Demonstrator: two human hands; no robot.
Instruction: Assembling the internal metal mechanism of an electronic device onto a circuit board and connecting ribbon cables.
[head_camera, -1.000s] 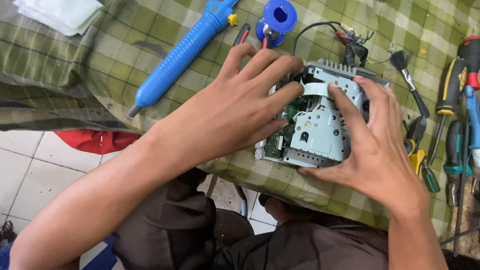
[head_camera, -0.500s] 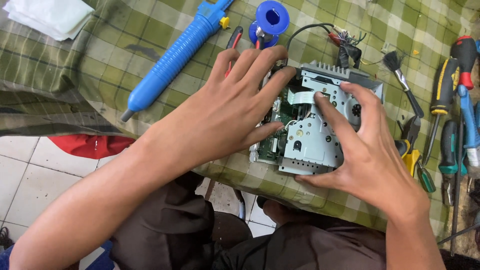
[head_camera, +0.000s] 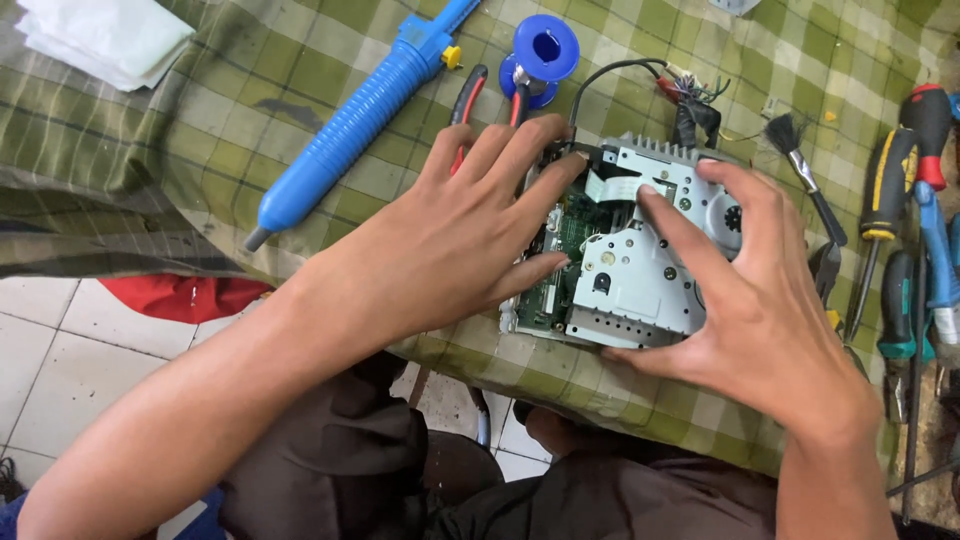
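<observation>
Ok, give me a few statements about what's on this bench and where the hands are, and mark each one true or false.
1. Both hands rest on the metal electronics chassis. True.
2. The blue desoldering pump lies to the right of the chassis. False: it lies to its left.
3. The left hand grips a screwdriver. False: its fingers lie spread on the chassis.
4. The table wears a green checked cloth. True.
5. The right hand covers the chassis's right side. True.
</observation>
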